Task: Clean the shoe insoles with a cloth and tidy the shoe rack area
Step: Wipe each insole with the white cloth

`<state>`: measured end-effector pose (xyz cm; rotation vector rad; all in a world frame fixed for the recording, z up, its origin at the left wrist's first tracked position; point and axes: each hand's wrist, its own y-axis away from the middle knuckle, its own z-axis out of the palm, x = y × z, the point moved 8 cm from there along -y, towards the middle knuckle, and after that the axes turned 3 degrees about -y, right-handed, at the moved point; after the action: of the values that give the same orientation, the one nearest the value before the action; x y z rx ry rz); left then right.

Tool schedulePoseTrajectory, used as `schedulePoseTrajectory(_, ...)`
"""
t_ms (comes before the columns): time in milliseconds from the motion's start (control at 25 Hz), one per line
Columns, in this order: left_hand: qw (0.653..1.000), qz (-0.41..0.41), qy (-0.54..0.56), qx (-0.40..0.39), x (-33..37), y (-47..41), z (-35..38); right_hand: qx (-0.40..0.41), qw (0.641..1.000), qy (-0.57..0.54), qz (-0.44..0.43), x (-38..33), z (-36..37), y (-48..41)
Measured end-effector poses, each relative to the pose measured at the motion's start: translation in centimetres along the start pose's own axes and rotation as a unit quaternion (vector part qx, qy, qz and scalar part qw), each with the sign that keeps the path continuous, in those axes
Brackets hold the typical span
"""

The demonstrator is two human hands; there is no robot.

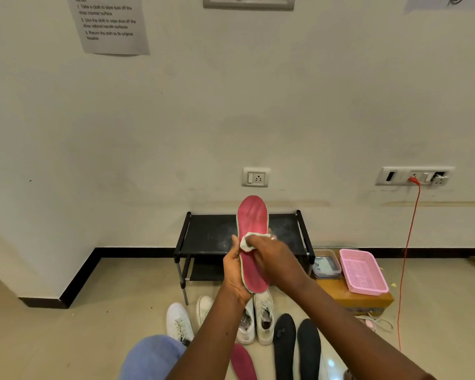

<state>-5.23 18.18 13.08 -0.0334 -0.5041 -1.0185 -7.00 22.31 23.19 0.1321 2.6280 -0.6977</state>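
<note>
left hand grips red insole; right hand clutches cloth against it. wall notice: "take a cloth to wipe dust".

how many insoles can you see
4: held pink insole in the left hand; floor pink insole near the bottom edge; left black insole and right black insole beside it. More may be hidden.

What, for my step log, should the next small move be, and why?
Probably slide the white cloth along the pink insole toward its upper end: the right hand presses the cloth at mid-length, and the left hand grips the insole's lower half steady.
</note>
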Motion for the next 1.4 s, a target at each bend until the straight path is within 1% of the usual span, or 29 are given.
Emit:
schedulePoseTrajectory(40, 1.000, -0.005, 0.006, -0.003, -0.1, -0.1, 0.0, -0.014, 1.000, 0.018, -0.012, -0.4, 0.8, 0.4)
schedulePoseTrajectory(80, 1.000, -0.005, 0.011, -0.003, -0.1, -0.1, -0.1, -0.011, 1.000, 0.018, -0.021, -0.8, 0.9, 0.9)
schedulePoseTrajectory(200, 0.999, -0.001, 0.040, -0.011, 0.3, -0.1, -0.4, -0.004, 0.997, -0.007, -0.081, -1.7, 1.2, 2.2)
schedulePoseTrajectory(280, 0.999, -0.006, 0.049, -0.008, 0.4, -0.4, -0.7, 0.005, 0.991, -0.051, -0.126, -1.6, 1.0, 3.0)
schedulePoseTrajectory(400, 0.999, -0.023, 0.046, 0.006, 0.2, -0.5, -1.2, -0.008, 0.987, -0.080, -0.141, -1.1, 1.1, 3.9)
schedulePoseTrajectory(480, 0.999, -0.023, 0.030, 0.015, 0.2, -0.4, -1.5, -0.022, 0.988, -0.042, -0.150, -1.2, 1.4, 3.9)
schedulePoseTrajectory(560, 1.000, -0.012, 0.016, 0.008, 0.3, -0.5, -1.4, -0.028, 0.986, -0.002, -0.163, -1.7, 1.3, 3.0)
schedulePoseTrajectory(640, 1.000, 0.002, 0.012, -0.007, 0.6, -0.4, -0.8, -0.027, 0.986, 0.014, -0.166, -1.8, 1.0, 1.5)
schedulePoseTrajectory(720, 0.999, 0.013, 0.022, -0.020, 0.5, 0.0, 0.0, -0.035, 0.988, 0.029, -0.147, -1.6, 0.6, -0.3)
schedulePoseTrajectory(840, 0.999, 0.013, 0.031, 0.011, -0.1, 0.3, 0.2, -0.065, 0.997, 0.020, -0.031, -0.3, 0.5, -1.7)
schedulePoseTrajectory(880, 0.999, 0.009, 0.028, 0.025, -0.2, 0.2, -0.1, -0.076, 0.997, 0.012, -0.004, -0.1, 0.7, -1.7)
schedulePoseTrajectory(960, 0.999, 0.012, 0.030, 0.039, -0.1, 0.1, -0.4, -0.083, 0.997, -0.003, 0.000, -0.3, 1.1, -1.1)
schedulePoseTrajectory(1000, 0.999, 0.014, 0.036, 0.037, -0.1, 0.0, -0.6, -0.073, 0.997, -0.017, -0.001, -0.4, 0.9, -0.6)
schedulePoseTrajectory(1120, 0.999, 0.000, 0.045, 0.023, -0.1, -0.3, -0.7, -0.053, 0.995, -0.083, 0.024, 0.3, 0.9, 1.1)
schedulePoseTrajectory(1240, 0.999, -0.013, 0.045, 0.008, 0.7, -0.6, -0.6, -0.061, 0.988, -0.142, 0.028, 0.2, 1.2, 3.1)
schedulePoseTrajectory(1320, 0.999, -0.021, 0.035, 0.015, 0.9, -0.5, -0.6, -0.064, 0.986, -0.155, 0.021, 0.2, 1.1, 3.9)
schedulePoseTrajectory(1400, 0.999, -0.017, 0.028, 0.021, 0.9, -0.3, -0.6, -0.042, 0.992, -0.116, -0.024, -0.4, 0.6, 3.6)
